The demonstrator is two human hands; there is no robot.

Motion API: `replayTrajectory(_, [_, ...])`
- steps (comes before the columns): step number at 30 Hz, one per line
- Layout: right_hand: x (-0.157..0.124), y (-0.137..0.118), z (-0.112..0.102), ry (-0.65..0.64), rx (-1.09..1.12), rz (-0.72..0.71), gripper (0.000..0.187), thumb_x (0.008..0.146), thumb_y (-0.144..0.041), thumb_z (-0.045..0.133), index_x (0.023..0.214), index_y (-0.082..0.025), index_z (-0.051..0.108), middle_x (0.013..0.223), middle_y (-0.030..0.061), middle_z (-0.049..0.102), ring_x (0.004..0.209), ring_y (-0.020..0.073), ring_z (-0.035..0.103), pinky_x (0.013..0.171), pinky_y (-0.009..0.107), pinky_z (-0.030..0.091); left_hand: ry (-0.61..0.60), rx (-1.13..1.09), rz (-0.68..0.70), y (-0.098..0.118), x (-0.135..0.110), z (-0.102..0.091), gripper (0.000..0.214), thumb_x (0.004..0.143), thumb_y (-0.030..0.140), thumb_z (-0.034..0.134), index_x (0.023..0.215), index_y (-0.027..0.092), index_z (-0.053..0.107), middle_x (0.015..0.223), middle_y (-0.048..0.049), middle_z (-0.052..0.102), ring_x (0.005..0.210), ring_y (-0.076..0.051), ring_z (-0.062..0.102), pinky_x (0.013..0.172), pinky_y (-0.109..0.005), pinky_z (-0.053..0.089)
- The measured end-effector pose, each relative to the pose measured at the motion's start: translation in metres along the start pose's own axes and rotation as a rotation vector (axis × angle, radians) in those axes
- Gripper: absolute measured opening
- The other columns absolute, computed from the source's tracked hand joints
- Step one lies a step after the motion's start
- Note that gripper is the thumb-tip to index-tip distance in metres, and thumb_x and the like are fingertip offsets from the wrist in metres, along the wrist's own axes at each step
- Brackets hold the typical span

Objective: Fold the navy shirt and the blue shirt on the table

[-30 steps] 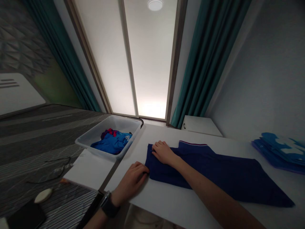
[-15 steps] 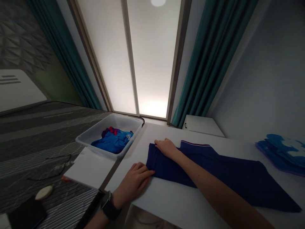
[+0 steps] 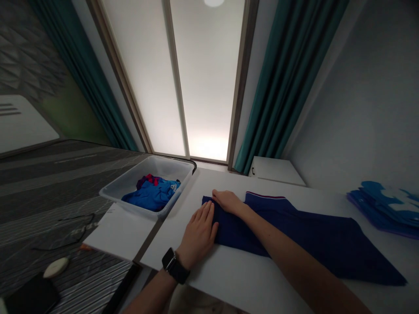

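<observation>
A navy shirt [image 3: 314,240] lies flat and folded on the white table [image 3: 235,296], with a thin striped trim along its far edge. My right hand [image 3: 227,201] sits at the shirt's far left corner, fingers curled over the folded edge. My left hand [image 3: 198,235], wearing a black wristwatch [image 3: 173,265], rests flat with its fingers pointing away from me. Its thumb side presses against the shirt's near left part. My right forearm covers the middle of the shirt.
Left of the table stands a translucent plastic bin [image 3: 147,185] holding crumpled blue clothing [image 3: 152,196]. A stack of blue folded garments [image 3: 379,211] lies at the right. Glasses [image 3: 75,231], a white oval object [image 3: 55,267] and a black phone [image 3: 32,294] lie on the dark striped surface.
My left hand has moved right and rotated, going from curled at the shirt's edge to flat with fingers pointing forward. My right hand has barely moved.
</observation>
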State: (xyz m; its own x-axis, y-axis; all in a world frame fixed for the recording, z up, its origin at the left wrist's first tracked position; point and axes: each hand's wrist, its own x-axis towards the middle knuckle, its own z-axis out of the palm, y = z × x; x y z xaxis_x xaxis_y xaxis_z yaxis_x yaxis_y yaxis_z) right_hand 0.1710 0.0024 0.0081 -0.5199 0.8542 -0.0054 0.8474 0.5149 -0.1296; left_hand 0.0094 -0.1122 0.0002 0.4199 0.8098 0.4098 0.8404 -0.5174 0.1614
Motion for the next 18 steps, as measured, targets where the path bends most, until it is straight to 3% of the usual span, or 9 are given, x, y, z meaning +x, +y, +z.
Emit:
replayTrajectory(4, [0.001,0.004,-0.003,-0.018,0.021,-0.009,0.027,0.102,-0.037,0.031,0.111,-0.022,0.051,0.104,0.0104,0.071,0.095,0.0222,0.066,0.076,0.028,0.042,-0.061,0.088,-0.001,0.0,-0.005,0.018,0.053,0.098,0.032,0.034,0.147,0.012,0.029,0.148,-0.0146,0.041,0.138,-0.025,0.036,0.111,-0.045,0.034])
replayTrajectory(10, [0.005,0.0,-0.011,-0.032,0.076,-0.042,0.031,0.102,-0.032,0.027,0.112,-0.02,0.053,0.107,0.012,0.069,0.098,0.0215,0.065,0.078,0.028,0.041,-0.057,0.069,-0.032,-0.003,-0.014,0.018,0.059,0.099,0.036,0.034,0.15,0.01,0.021,0.149,-0.0167,0.04,0.14,-0.027,0.033,0.112,-0.047,0.034])
replayTrajectory(18, [0.021,-0.005,-0.018,-0.113,0.141,-0.041,0.024,0.093,-0.04,0.053,0.094,-0.019,0.064,0.1,0.0088,0.071,0.09,0.0205,0.065,0.07,0.026,0.04,-0.049,0.032,-0.043,-0.003,-0.014,0.019,0.062,0.098,0.037,0.036,0.15,0.009,0.017,0.148,-0.0182,0.041,0.141,-0.029,0.03,0.111,-0.048,0.035])
